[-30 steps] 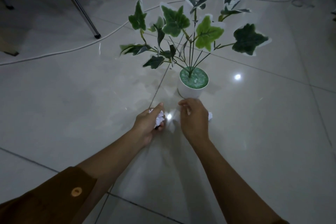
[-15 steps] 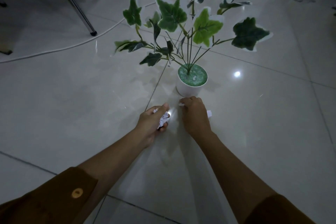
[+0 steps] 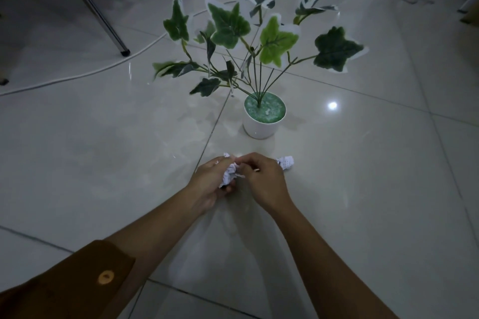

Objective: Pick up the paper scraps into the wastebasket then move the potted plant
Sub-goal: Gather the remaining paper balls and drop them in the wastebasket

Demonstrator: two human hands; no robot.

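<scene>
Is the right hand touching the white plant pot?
Apart. In the head view, bare floor shows between the right hand and the pot, which stands farther away.

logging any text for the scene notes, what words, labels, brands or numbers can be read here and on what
No text can be read.
Crumpled paper scraps in the left hand: faint dark marks, too blurred to read.
Paper scrap on the floor beside the right hand: rows of small marks, too small to read.
White pot: no label visible.
Sleeve button: no marking visible.
</scene>
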